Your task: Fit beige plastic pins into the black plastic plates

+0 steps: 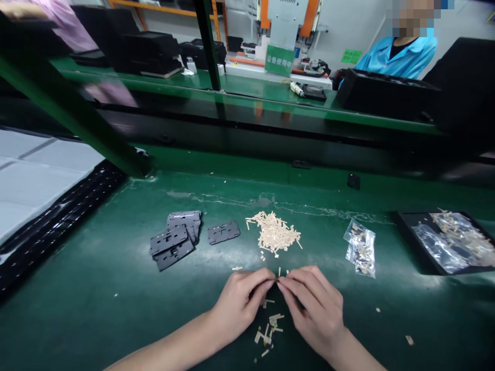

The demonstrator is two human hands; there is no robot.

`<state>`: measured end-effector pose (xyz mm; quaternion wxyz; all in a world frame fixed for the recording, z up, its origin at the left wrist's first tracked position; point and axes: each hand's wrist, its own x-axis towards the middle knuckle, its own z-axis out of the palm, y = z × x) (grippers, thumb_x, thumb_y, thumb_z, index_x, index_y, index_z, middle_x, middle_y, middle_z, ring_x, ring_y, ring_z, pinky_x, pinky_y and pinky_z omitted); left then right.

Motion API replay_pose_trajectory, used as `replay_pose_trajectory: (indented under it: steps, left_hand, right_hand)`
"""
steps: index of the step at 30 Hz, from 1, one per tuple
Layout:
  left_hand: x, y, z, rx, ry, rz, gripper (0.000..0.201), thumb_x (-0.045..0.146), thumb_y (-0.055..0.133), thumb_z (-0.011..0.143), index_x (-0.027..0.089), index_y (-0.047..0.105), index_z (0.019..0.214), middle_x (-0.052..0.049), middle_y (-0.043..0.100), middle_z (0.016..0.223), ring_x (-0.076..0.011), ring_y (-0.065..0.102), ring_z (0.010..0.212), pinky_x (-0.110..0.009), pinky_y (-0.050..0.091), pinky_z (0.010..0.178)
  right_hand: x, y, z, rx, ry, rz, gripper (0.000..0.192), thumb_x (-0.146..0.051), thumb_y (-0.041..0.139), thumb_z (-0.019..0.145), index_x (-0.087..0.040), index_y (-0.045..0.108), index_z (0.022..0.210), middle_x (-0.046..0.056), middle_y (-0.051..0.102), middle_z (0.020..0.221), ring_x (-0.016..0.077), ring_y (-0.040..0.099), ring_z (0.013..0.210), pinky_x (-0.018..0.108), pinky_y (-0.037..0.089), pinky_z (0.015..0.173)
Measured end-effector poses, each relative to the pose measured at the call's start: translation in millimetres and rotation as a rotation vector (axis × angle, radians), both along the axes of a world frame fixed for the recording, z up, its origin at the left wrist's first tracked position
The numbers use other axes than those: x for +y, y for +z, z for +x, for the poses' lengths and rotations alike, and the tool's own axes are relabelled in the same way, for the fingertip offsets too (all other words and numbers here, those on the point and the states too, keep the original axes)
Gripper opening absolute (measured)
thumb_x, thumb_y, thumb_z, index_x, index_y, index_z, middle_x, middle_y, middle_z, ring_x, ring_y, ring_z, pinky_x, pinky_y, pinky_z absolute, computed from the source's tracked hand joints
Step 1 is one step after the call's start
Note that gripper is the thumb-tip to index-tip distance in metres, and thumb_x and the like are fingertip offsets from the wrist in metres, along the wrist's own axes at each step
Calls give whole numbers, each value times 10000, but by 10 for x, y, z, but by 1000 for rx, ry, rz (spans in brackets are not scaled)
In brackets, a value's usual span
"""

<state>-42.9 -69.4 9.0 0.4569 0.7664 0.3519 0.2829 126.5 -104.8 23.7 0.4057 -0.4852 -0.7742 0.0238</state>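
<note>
My left hand (242, 301) and my right hand (313, 306) meet fingertip to fingertip over the green mat, pinching one small beige strip (277, 279) between them. A heap of beige strips (274, 233) lies just beyond my hands. More loose beige bits (268, 330) lie scattered under my wrists. To the left sits a stack of dark grey plastic plates (176, 239), with a single plate (223, 232) beside it.
A small clear bag of parts (361, 250) lies right of the heap. A black tray (410, 234) holding plastic bags stands at the far right. Black trays under white sheets (58, 216) line the left edge. Across the bench, a person in blue (402, 56) works.
</note>
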Motion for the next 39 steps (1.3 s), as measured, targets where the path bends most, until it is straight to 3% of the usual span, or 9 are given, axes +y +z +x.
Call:
replay_pose_trajectory:
  steps: [6,9,12,18,20,26,35,37,39]
  left_hand:
    - [-23,-110,0,21,-3,303,223,96,369,876,137,588,870,-52,609,652,-142,543,559,-248,392,524]
    - [-19,-86,6,24,-14,300,239,93,368,866,128,603,833,-63,601,641,-147,528,550,-260,379,523]
    - [23,9,-10,-25,-37,53,226,162,409,876,140,604,763,-33,564,590,-128,490,528,-253,353,525]
    - [195,83,-69,-523,-194,-919,179,277,498,827,145,512,708,24,505,450,-58,345,351,-190,188,377]
    - [224,65,-65,-585,-263,-1043,193,271,481,811,151,462,661,20,503,420,-51,312,313,-194,155,355]
    - [217,67,-35,-548,-389,-1133,201,265,444,798,166,396,630,18,480,391,-55,280,292,-203,141,339]
    - [202,57,-30,-401,-408,-1058,189,298,432,815,160,440,687,27,481,444,-61,277,319,-200,167,357]
    - [248,109,-77,-245,-261,-779,205,308,417,853,153,492,741,12,502,525,-85,371,409,-201,255,415]
    - [339,172,-166,22,-1,-304,169,275,417,866,160,529,812,-23,549,679,-134,480,590,-241,364,548]
  right_hand:
    - [-48,-18,-66,-46,22,-1,203,-9,599,743,-131,625,904,90,630,779,190,549,706,314,501,591]
    - [-56,3,-77,-20,38,-36,194,2,576,743,-130,616,879,93,616,762,190,545,690,312,489,571]
    - [-32,29,-38,68,42,-108,186,-6,565,745,-152,605,853,73,605,737,180,543,667,313,480,574]
    - [110,44,140,47,-89,-78,275,12,531,756,-178,611,937,80,658,843,203,579,773,351,492,667]
    - [113,46,134,60,-36,-89,297,14,543,755,-186,610,965,82,664,891,211,582,811,368,494,702]
    - [3,65,-14,206,219,-125,298,19,597,726,-177,597,951,61,651,794,175,566,690,333,497,601]
    - [0,94,-15,220,268,-117,248,40,582,704,-148,586,867,71,612,733,170,532,658,330,474,581]
    - [-3,111,-15,236,242,-129,236,36,576,704,-148,581,852,72,603,732,173,529,666,327,470,577]
    - [-5,121,-15,252,206,-134,222,28,570,708,-153,576,837,68,594,726,176,528,671,327,465,576]
